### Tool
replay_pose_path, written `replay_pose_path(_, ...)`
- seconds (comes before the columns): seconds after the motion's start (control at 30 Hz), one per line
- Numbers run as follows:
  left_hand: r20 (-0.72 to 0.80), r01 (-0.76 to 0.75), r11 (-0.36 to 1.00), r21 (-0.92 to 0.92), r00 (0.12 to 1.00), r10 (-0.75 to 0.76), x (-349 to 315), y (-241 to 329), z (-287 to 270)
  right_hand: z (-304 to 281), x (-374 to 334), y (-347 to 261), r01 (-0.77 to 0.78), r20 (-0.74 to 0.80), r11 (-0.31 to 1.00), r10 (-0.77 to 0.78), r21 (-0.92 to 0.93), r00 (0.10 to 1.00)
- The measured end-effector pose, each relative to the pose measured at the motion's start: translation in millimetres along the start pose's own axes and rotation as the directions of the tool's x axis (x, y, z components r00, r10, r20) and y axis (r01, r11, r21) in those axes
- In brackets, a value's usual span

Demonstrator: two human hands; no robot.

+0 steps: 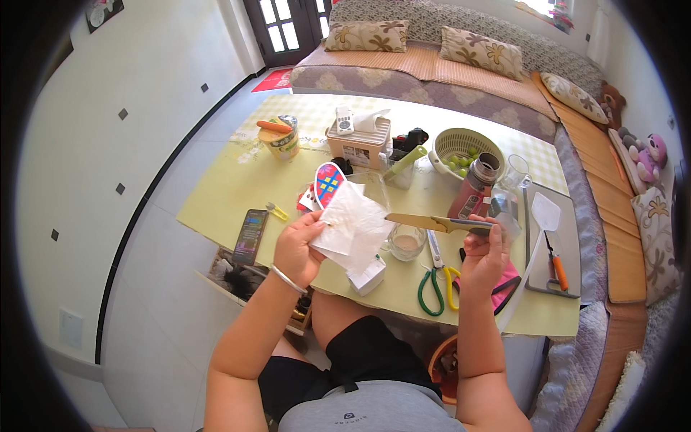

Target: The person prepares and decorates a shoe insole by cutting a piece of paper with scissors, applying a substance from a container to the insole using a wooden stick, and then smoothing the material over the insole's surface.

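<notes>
My left hand (296,248) is closed on a crumpled white tissue (353,227), held up over the near side of the table. In my right hand (484,255) is a knife (421,222), gripped by its dark handle. Its yellowish blade points left, and the tip reaches the tissue's right edge or nearly so; I cannot tell if they touch. Below the blade stands a glass (407,245) with a pale drink. Scissors (432,291) with green and yellow handles lie beside my right wrist. A small white box (368,277) sits under the tissue.
A phone (250,234) lies at left, near a cup (282,144) with an orange stick-like thing on top. Farther back are a tissue box (360,144), a colander (444,147) of green fruit and a thermos (475,189). A grey board (565,259) holds an orange-handled tool at right.
</notes>
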State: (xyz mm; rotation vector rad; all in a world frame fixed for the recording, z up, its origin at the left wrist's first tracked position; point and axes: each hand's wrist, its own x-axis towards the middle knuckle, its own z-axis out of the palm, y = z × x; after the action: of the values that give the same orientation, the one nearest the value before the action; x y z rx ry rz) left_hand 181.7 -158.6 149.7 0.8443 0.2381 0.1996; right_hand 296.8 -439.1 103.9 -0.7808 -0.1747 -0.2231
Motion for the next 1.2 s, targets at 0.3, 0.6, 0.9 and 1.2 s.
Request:
replay_pose_path(0.3, -0.150, -0.118, 0.993, 0.010, 0.982, 0.118, -11, 1, -56, 38, 8, -24, 0.414, 0.581, 0.563, 0.150, -0.715, 0.800)
replay_pose_path(0.6, -0.220, -0.110, 0.993, -0.051, 0.971, 0.097, -30, -14, -95, 49, 14, -6, 0.485, 0.669, 0.496, 0.313, -0.720, 0.674)
replay_pose_path(0.9, -0.223, -0.077, 0.993, -0.085, 0.973, 0.057, -33, -22, -102, 50, 18, 2, 0.413, 0.653, 0.561, 0.336, -0.718, 0.679)
replay_pose_path(1.2, -0.228, -0.051, 0.995, -0.084, 0.973, 0.030, -33, -31, -109, 55, 17, 1, 0.353, 0.634, 0.593, 0.368, -0.723, 0.680)
